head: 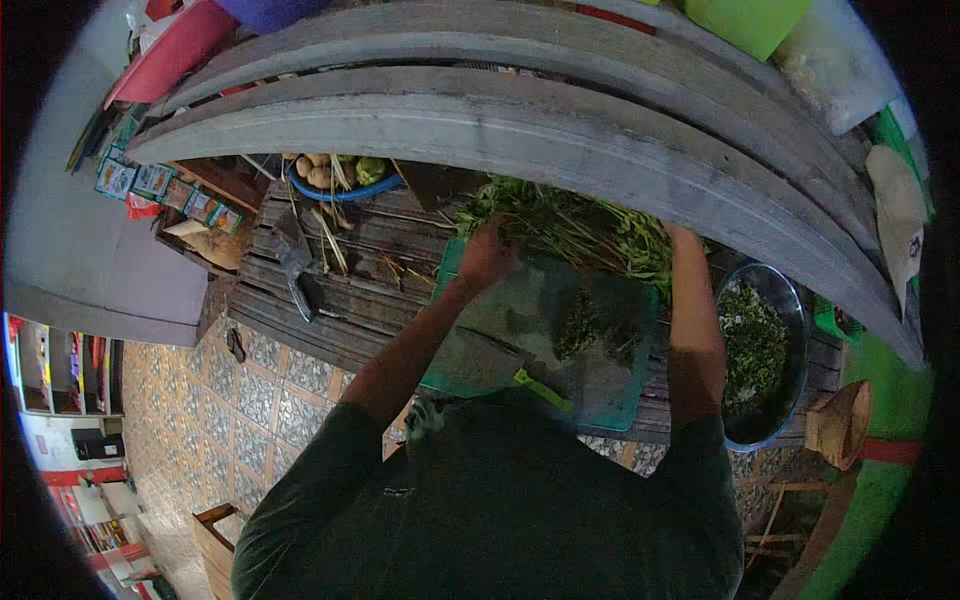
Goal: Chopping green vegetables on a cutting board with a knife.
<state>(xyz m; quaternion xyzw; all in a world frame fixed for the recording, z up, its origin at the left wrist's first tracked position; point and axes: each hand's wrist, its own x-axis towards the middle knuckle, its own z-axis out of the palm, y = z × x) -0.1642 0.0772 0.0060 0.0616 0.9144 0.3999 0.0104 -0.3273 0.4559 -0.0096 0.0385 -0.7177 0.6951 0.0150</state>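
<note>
A bundle of leafy green stalks [577,225] lies across the far side of a green cutting board [480,360]. At the bundle's left end, my left hand [491,251] grips the stalks, its fingers partly in shadow. My right hand [681,231] is at the bundle's right end; a grey plank hides its fingers. On the board, a small heap of chopped greens [581,322] sits right of centre. A knife with a bright green handle [544,388] rests near me, its dark blade pointing left.
Overhead grey planks [480,112] cross the space above my hands. To the right stands a basin of chopped greens [754,337]. Leftward, a cleaver [292,259] lies on the slatted wooden table [360,315], near a blue basin of vegetables [349,191]. A woven basket [840,424] is far right.
</note>
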